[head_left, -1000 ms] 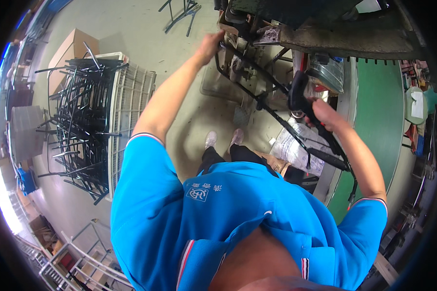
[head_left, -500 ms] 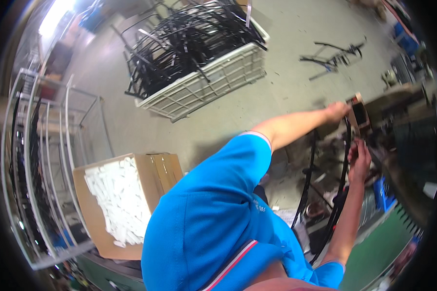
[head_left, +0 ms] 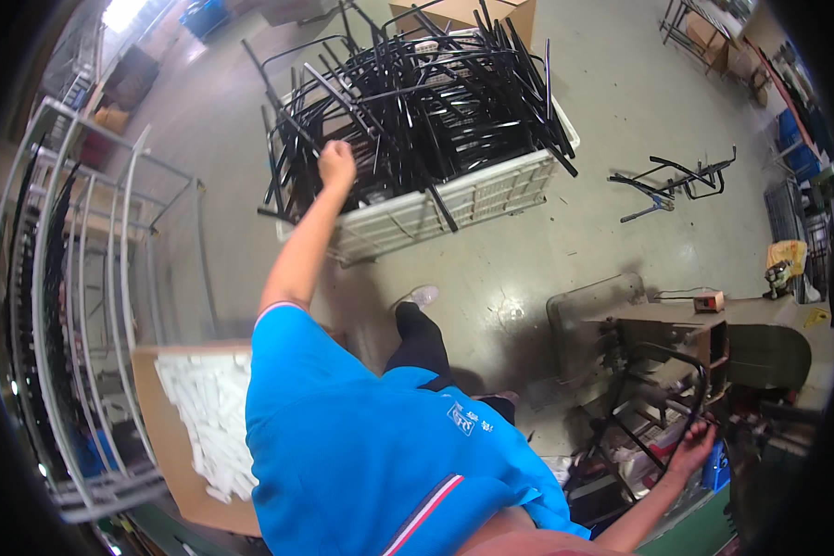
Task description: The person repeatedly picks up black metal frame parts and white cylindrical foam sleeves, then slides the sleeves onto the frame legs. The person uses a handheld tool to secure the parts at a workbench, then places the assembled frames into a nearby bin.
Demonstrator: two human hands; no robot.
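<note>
My left hand [head_left: 338, 167] reaches far forward, closed on one of the black tubular metal frames [head_left: 292, 111] heaped in a pale plastic crate [head_left: 454, 211]. At the lower right, my right hand [head_left: 691, 452] has its fingers curled at the bent tube of another black tubular frame [head_left: 701, 375]. That frame stands tilted against a workbench with a box-shaped fixture [head_left: 713, 345]. The exact hold of the right fingers is small and partly hidden.
An open cardboard box [head_left: 181, 463] of white pieces stands at my left, beside a grey metal rack [head_left: 42, 306]. Another black frame [head_left: 681, 181] lies on the floor at the far right. A small red box [head_left: 709, 301] sits on the bench.
My left hand has left the fixture at the right and swung over to the frames in the crate. My right hand stays by the bench, slightly lower. My body has turned left.
</note>
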